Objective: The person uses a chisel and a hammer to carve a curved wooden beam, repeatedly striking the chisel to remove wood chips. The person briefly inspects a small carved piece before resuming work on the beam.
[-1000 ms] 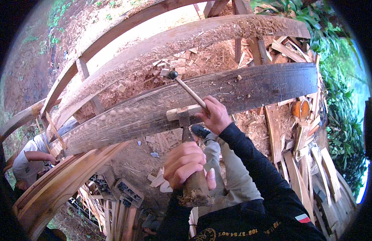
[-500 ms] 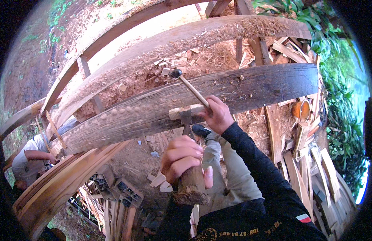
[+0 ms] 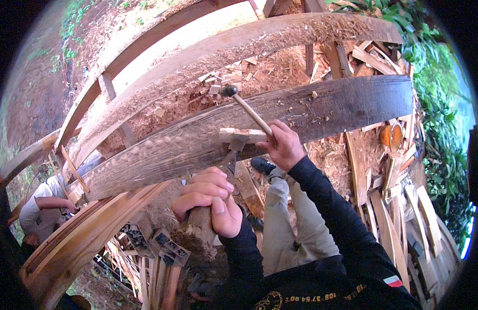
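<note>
Low in the frame, the left hand (image 3: 210, 199) stays wrapped tight around a thick wooden handle (image 3: 201, 227), barely shifted over the last second. Just above centre, the right hand (image 3: 284, 144) grips the thin shaft of a hammer (image 3: 249, 111), whose head has swung a little higher above the wooden wedge (image 3: 241, 136) on the long curved plank (image 3: 326, 106), looking mid-stroke.

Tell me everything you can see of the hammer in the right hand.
The hammer has a small dark rounded head and a thin pale handle that looks wooden. It slants up and left from the right hand, whose fist closes round the handle's lower end. Its head is raised over the long curved grey plank, apparently not touching it.
</note>
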The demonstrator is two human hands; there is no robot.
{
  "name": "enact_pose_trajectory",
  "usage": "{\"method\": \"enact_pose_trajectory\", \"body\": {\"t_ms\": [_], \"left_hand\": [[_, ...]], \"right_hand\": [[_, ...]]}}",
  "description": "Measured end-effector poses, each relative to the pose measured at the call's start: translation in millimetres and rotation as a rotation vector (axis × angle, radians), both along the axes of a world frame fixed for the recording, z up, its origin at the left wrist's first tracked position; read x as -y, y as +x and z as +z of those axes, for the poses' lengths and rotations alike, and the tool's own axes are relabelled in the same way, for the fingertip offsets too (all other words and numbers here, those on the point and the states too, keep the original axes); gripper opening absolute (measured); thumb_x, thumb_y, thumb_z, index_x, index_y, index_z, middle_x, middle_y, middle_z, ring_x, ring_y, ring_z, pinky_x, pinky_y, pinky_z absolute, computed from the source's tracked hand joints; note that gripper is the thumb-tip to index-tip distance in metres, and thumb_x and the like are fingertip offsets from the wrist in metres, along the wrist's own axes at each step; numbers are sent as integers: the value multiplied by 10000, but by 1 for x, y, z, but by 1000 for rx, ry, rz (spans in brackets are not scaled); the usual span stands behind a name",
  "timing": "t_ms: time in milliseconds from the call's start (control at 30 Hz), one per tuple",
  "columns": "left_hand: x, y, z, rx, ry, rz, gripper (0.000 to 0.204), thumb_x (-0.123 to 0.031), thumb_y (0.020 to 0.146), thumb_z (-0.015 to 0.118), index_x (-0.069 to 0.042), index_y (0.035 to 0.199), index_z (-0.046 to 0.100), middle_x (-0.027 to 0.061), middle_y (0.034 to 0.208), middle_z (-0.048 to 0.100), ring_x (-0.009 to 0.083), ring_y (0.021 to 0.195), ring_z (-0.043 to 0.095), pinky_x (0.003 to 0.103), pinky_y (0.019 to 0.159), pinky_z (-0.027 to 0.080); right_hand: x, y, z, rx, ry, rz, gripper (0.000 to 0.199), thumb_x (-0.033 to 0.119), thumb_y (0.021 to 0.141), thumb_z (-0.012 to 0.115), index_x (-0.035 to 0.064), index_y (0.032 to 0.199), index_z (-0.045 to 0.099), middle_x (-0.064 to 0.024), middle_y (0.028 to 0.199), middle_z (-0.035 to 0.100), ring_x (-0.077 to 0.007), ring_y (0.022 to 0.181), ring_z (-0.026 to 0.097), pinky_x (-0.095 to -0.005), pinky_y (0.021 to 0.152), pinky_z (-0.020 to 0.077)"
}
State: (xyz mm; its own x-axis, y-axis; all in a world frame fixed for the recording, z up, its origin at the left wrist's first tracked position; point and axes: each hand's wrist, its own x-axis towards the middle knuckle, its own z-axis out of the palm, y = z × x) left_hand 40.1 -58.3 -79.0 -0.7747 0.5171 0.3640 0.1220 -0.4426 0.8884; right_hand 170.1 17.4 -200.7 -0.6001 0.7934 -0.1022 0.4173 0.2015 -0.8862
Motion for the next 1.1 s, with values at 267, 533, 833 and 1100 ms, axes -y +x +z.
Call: {"method": "enact_pose_trajectory", "body": {"t_ms": [267, 533, 833, 1100], "left_hand": [[14, 18, 17, -107, -121, 188, 167, -150, 883, 527, -101, 874, 367, 38, 681, 414, 176, 604, 461, 373, 667, 434], [-5, -61, 19, 352, -67, 344, 148, -185, 856, 499, -115, 769, 402, 16, 629, 402, 143, 555, 416, 346, 642, 377], [10, -103, 29, 22, 66, -401, 213, -47, 729, 664, -65, 850, 489, 88, 683, 568, 233, 592, 568, 393, 610, 456], [2, -89, 2, 88, 56, -490, 207, -62, 700, 651, -54, 827, 489, 89, 669, 558, 216, 583, 555, 363, 583, 465]], "right_hand": [[1, -12, 3, -14, 93, 144, 221, 9, 698, 664, 36, 832, 491, -137, 903, 532, -358, 825, 503, -434, 712, 439], [-7, -21, -1, -35, 135, 216, 254, 26, 685, 714, 27, 776, 477, -137, 858, 541, -360, 774, 515, -438, 665, 430], [-6, -18, -7, 7, 82, 104, 301, 70, 658, 796, 44, 888, 604, -62, 687, 493, -225, 587, 501, -338, 567, 431], [-5, -20, -6, 44, 91, 87, 373, 63, 635, 817, 64, 966, 644, -36, 657, 471, -189, 569, 486, -330, 549, 423]]}}
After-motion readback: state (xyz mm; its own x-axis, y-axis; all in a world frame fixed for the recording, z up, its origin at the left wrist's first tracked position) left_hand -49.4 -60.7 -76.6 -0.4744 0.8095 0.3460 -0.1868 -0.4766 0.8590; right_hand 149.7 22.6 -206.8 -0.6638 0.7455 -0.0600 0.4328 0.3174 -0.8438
